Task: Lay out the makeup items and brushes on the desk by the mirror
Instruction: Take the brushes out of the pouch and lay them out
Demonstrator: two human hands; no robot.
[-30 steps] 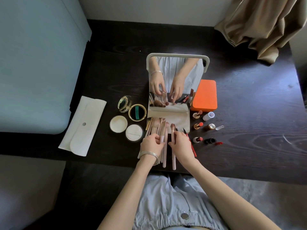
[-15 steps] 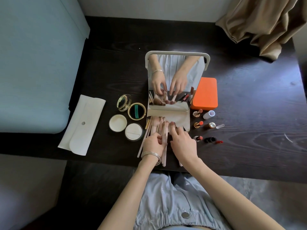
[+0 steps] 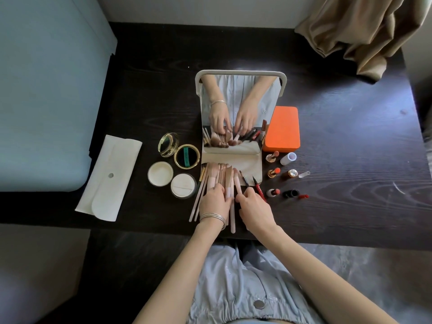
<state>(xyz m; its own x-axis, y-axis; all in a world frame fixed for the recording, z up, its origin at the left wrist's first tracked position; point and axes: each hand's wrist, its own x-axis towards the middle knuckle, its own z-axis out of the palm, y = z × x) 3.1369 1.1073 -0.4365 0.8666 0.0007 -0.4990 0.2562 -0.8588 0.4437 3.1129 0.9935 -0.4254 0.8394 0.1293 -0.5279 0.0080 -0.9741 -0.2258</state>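
A mirror (image 3: 240, 72) stands on the dark desk (image 3: 350, 211), with a beige brush roll (image 3: 253, 164) at its foot. Several pink-handled brushes (image 3: 218, 177) lie fanned on the roll, and my left hand (image 3: 215, 201) rests flat on their handles. Just to the right, my right hand (image 3: 254, 208) has curled fingers and pinches a thin dark brush (image 3: 244, 181) at its lower end. One long pink brush (image 3: 233, 218) lies between my hands. A red pencil (image 3: 259, 188) sits beside my right hand.
Lipsticks (image 3: 273, 172), caps (image 3: 291, 193) and a white tube (image 3: 288, 158) lie right of the roll, below an orange case (image 3: 282, 129). An open gold compact (image 3: 187, 156), a powder jar (image 3: 160, 173) and a puff (image 3: 183, 184) sit left. A white pouch (image 3: 109, 178) lies far left, a curtain (image 3: 364, 31) far right.
My right hand let go of the long pink brush, reached over the brush heads, then drew back to the thin dark brush. My left hand stayed on the handles.
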